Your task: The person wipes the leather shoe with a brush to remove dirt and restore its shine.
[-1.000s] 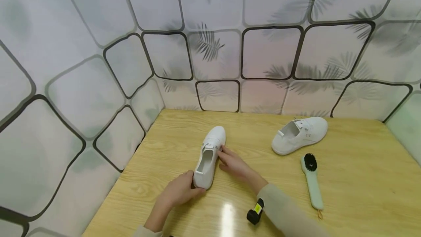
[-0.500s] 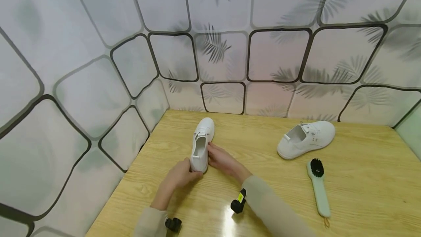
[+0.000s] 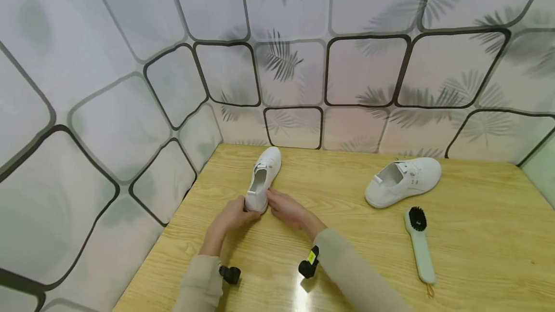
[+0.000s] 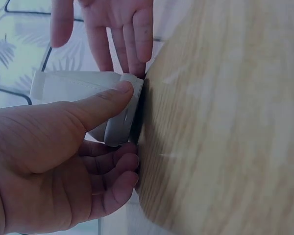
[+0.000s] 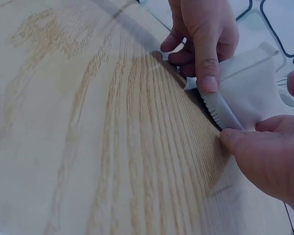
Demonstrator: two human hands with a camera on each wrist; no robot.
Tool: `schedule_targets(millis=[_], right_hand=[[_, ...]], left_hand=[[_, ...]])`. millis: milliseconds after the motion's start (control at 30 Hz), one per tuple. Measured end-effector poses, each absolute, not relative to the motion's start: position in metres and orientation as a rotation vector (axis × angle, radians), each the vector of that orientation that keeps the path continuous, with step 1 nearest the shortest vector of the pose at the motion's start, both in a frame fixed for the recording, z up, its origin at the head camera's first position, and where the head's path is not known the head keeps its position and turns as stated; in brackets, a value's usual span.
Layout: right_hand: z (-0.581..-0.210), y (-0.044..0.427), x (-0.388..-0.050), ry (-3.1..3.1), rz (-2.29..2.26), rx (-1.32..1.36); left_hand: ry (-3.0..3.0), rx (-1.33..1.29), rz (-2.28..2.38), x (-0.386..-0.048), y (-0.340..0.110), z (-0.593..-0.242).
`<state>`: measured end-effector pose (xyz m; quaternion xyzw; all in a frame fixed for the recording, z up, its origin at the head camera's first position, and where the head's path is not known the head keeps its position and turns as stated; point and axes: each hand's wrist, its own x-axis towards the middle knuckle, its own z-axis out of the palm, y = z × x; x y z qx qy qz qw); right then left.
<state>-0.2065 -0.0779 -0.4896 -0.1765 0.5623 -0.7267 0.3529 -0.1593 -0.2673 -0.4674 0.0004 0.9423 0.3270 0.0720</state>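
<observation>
A white lace-up shoe (image 3: 270,160) stands on the left part of the table, toe toward the back wall. My left hand (image 3: 231,214) grips its heel from the left; in the left wrist view the thumb presses the back of the heel (image 4: 121,120) while the other fingers curl beside it. On the other side, my right hand (image 3: 291,212) touches the shoe near the heel with mostly straight fingers. The right wrist view has the right thumb (image 5: 235,139) by the sole edge. The shoe's toe is hidden in both wrist views.
A second white shoe (image 3: 420,177) sits at the back right of the wooden table (image 3: 338,182), angled sideways. In front of it lies a pale green brush (image 3: 421,254) with black bristles. A patterned wall covering (image 3: 290,71) encloses the back and sides.
The shoe has moved away from me and to the left, toward the table's back left corner. Both hands have gone along with it; the right one now touches nearer the heel.
</observation>
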Motion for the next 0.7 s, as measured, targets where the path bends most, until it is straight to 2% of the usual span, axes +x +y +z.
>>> schedule_targets(millis=[400,700], right_hand=[[-0.492,-0.074,-0.199,1.414,-1.904,-0.447],[-0.494,-0.053,-0.188,1.544,-1.875,-0.384]], left_hand=[[2.82,0.009,1.038,-0.165,-0.27,-0.469],[2.791,0.007,0.85,-0.142,-0.257,-0.462]])
